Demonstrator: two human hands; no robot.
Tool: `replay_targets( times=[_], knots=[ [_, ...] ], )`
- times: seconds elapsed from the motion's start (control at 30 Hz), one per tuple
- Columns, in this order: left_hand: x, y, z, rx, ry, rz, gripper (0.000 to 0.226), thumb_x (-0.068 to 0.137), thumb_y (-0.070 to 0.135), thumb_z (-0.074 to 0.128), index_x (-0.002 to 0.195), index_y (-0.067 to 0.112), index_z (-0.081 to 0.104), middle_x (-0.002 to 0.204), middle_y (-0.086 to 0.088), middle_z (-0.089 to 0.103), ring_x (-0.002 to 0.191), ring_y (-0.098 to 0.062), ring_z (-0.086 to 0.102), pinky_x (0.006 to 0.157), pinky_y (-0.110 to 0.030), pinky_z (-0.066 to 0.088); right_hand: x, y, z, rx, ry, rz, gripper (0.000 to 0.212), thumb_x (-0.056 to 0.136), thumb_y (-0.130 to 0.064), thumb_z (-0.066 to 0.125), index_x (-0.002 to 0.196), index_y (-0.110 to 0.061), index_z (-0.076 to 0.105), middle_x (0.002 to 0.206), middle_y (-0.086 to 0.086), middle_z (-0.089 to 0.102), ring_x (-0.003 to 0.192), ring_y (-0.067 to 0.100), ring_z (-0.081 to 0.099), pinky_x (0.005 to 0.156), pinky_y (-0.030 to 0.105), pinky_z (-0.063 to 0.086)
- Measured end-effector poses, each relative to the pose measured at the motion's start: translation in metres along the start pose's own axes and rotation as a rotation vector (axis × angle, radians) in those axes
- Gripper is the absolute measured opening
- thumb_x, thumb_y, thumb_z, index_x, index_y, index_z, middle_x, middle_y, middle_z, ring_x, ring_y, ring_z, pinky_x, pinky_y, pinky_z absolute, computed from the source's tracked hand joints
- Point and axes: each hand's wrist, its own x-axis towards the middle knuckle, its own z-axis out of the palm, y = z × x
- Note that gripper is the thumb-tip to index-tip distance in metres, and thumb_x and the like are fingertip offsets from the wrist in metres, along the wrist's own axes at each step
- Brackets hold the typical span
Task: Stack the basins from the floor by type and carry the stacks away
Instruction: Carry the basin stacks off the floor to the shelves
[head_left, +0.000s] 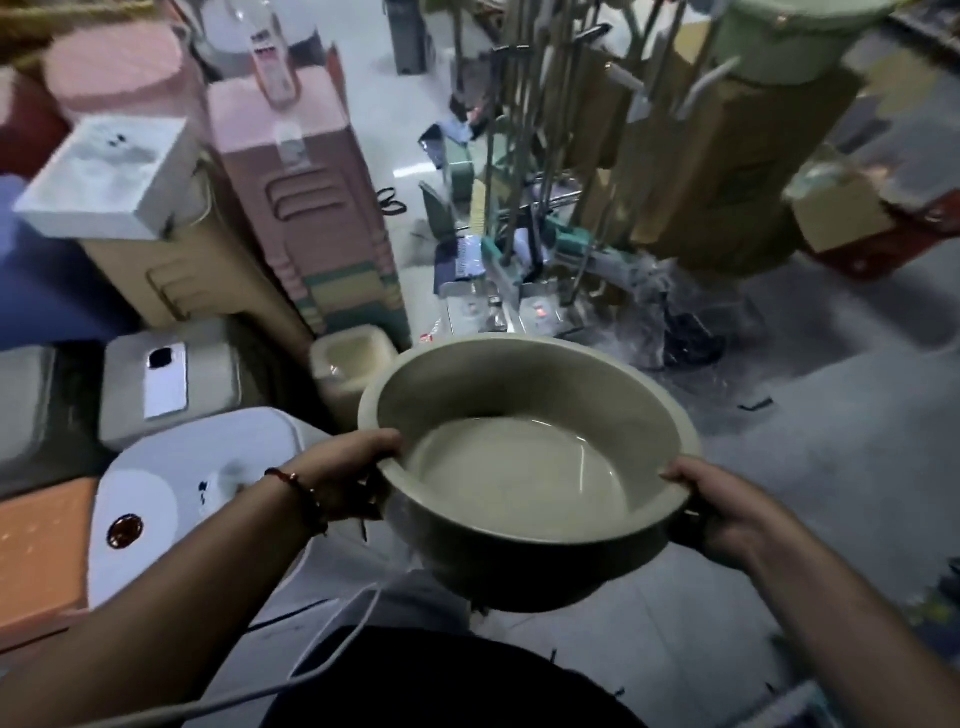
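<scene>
Beige basin (524, 467) held above floor, both hands' fingers (680, 475) grasping its rim

- A round, deep basin (519, 467) in pale olive-beige, with a broad rolled rim.
- It is upright, mouth up, its inside bare.
- It is raised off the floor, rim gripped on two opposite sides.

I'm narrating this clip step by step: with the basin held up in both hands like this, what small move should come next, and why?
Probably walk it forward through the bare floor on the right. The left hand and right hand already grip opposite sides of the green basin's rim, lifted clear of the floor, while stacked bins crowd the left side.
</scene>
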Motion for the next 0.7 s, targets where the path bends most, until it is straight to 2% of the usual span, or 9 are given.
replay_targets(
  times=[0.13, 0.17, 0.27, 0.33, 0.4, 0.53, 0.57, 0.67, 0.7],
  knots=[
    [0.051, 0.03, -0.01, -0.068, 0.023, -0.024, 0.028, 0.078, 0.012, 0.06, 0.105, 0.007, 0.065, 0.075, -0.009, 0.049, 0.063, -0.021, 0.046, 0.065, -0.035, 0.049, 0.04, -0.041, 0.035, -0.051, 0.0, 0.029, 0.007, 0.086, -0.006, 0.056, 0.09, -0.007, 0.061, 0.077, 0.009, 0.056, 0.067, 0.022, 0.054, 0.056, 0.032, 0.049],
    [0.065, 0.038, -0.011, -0.068, 0.031, -0.034, 0.029, 0.078, 0.012, 0.06, 0.106, 0.006, 0.064, 0.077, -0.01, 0.051, 0.065, -0.022, 0.048, 0.065, -0.036, 0.051, 0.052, -0.05, 0.042, -0.059, 0.022, 0.046, 0.008, 0.085, -0.005, 0.056, 0.091, -0.006, 0.061, 0.078, 0.01, 0.057, 0.067, 0.023, 0.055, 0.055, 0.032, 0.05],
    [0.098, 0.061, -0.014, -0.024, 0.025, -0.065, 0.034, 0.078, 0.014, 0.062, 0.111, 0.008, 0.063, 0.09, -0.014, 0.06, 0.08, -0.028, 0.059, 0.071, -0.044, 0.058, 0.083, -0.071, 0.065, -0.073, 0.065, 0.084, 0.009, 0.085, -0.003, 0.053, 0.091, -0.005, 0.059, 0.079, 0.011, 0.056, 0.067, 0.024, 0.054, 0.04, 0.024, 0.051],
    [0.119, 0.073, -0.021, -0.004, 0.037, -0.092, 0.03, 0.083, 0.014, 0.06, 0.113, 0.009, 0.062, 0.088, -0.014, 0.059, 0.077, -0.028, 0.058, 0.068, -0.043, 0.058, 0.105, -0.085, 0.083, -0.097, 0.086, 0.104, 0.009, 0.085, -0.003, 0.05, 0.09, -0.005, 0.057, 0.079, 0.011, 0.054, 0.065, 0.024, 0.053, 0.038, 0.022, 0.05],
    [0.133, 0.081, -0.028, 0.016, 0.044, -0.131, 0.03, 0.084, 0.015, 0.059, 0.114, 0.009, 0.062, 0.082, -0.012, 0.055, 0.069, -0.026, 0.055, 0.066, -0.041, 0.056, 0.124, -0.098, 0.099, -0.136, 0.085, 0.119, 0.009, 0.085, -0.001, 0.048, 0.089, -0.005, 0.056, 0.079, 0.011, 0.053, 0.066, 0.024, 0.054, 0.043, 0.024, 0.053],
    [0.17, 0.089, -0.044, 0.031, 0.062, -0.183, 0.027, 0.083, 0.015, 0.057, 0.109, 0.009, 0.062, 0.089, -0.014, 0.053, 0.071, -0.028, 0.055, 0.074, -0.045, 0.056, 0.177, -0.119, 0.131, -0.22, 0.044, 0.134, 0.015, 0.085, 0.002, 0.046, 0.094, -0.005, 0.056, 0.083, 0.012, 0.054, 0.069, 0.025, 0.056, 0.062, 0.034, 0.053],
    [0.184, 0.09, -0.047, 0.028, 0.069, -0.194, 0.026, 0.084, 0.015, 0.056, 0.109, 0.011, 0.061, 0.09, -0.015, 0.053, 0.072, -0.028, 0.056, 0.074, -0.045, 0.056, 0.197, -0.124, 0.141, -0.255, 0.039, 0.14, 0.017, 0.084, 0.002, 0.046, 0.096, -0.005, 0.055, 0.083, 0.012, 0.054, 0.07, 0.025, 0.055, 0.062, 0.034, 0.053],
    [0.229, 0.09, -0.051, -0.009, 0.106, -0.233, 0.024, 0.086, 0.015, 0.057, 0.11, 0.018, 0.059, 0.095, -0.013, 0.059, 0.079, -0.03, 0.062, 0.07, -0.04, 0.058, 0.26, -0.137, 0.171, -0.344, 0.023, 0.159, 0.03, 0.081, 0.004, 0.044, 0.107, -0.007, 0.056, 0.086, 0.012, 0.054, 0.071, 0.026, 0.055, 0.047, 0.03, 0.055],
    [0.246, 0.087, -0.051, -0.025, 0.113, -0.241, 0.024, 0.086, 0.014, 0.058, 0.109, 0.02, 0.058, 0.096, -0.012, 0.062, 0.08, -0.03, 0.064, 0.069, -0.04, 0.058, 0.283, -0.139, 0.179, -0.367, 0.019, 0.158, 0.036, 0.079, 0.005, 0.043, 0.111, -0.007, 0.056, 0.09, 0.012, 0.055, 0.073, 0.027, 0.056, 0.047, 0.03, 0.055]
  ],
)
